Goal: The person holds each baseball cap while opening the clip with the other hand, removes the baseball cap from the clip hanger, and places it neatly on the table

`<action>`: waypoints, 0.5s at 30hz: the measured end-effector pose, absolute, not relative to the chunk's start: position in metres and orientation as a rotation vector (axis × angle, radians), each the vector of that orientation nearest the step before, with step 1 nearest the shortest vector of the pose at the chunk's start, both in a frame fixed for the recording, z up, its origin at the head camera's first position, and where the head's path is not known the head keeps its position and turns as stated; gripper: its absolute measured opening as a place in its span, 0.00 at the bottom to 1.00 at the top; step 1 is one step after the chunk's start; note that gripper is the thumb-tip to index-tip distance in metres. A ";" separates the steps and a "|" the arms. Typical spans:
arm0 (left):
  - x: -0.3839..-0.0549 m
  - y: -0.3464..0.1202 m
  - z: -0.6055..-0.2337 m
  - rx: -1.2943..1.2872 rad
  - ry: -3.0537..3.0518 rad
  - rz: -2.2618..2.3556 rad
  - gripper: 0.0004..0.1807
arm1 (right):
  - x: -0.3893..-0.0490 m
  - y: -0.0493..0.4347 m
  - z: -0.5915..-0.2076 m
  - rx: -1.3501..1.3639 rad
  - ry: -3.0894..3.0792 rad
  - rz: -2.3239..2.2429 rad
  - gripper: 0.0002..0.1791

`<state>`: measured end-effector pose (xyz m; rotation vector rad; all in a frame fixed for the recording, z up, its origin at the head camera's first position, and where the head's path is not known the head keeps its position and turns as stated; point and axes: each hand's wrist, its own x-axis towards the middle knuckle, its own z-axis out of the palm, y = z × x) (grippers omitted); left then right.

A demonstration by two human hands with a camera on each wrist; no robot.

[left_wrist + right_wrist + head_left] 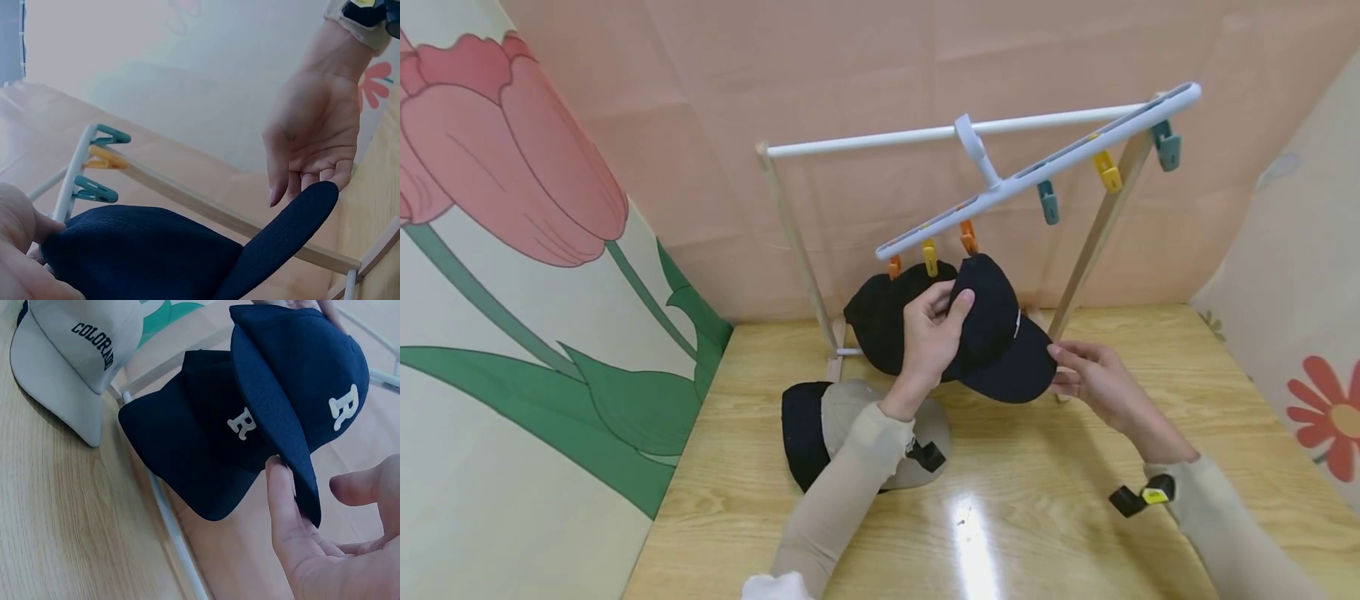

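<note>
A navy baseball cap [988,317] with a white letter R hangs tilted in the middle of the head view. My left hand [932,329] pinches its back edge, thumb on the outside. Touching the underside of the brim are fingers of my right hand [1097,379]; in the right wrist view its thumb stands apart from the brim. Just above the cap is an orange clip [968,237]; whether it grips the cap I cannot tell. A second dark cap [206,437], also lettered R, hangs behind from clips on the pale blue hanger [1022,179].
The hanger hooks over the white bar of a wooden-legged rack [880,144], its right end higher. More clips, such as a yellow clip [1107,171], hang there. A beige and black cap [850,417] marked COLORADO lies on the wooden table [722,517], left of the rack.
</note>
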<state>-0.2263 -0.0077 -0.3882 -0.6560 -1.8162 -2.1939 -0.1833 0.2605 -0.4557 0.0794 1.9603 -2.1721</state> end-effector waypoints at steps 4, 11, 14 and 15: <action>-0.225 -0.009 -0.389 -0.656 -1.827 -2.194 0.13 | -0.182 0.259 -0.457 0.058 2.014 -2.123 0.39; -0.223 -0.017 -0.387 -0.701 -1.887 -2.219 0.13 | -0.178 0.262 -0.457 0.023 2.013 -2.149 0.38; -0.222 -0.020 -0.385 -0.712 -1.921 -2.224 0.14 | -0.176 0.263 -0.457 0.005 1.975 -2.189 0.33; -0.222 -0.021 -0.384 -0.717 -1.932 -2.226 0.14 | -0.176 0.264 -0.457 -0.004 1.966 -2.200 0.31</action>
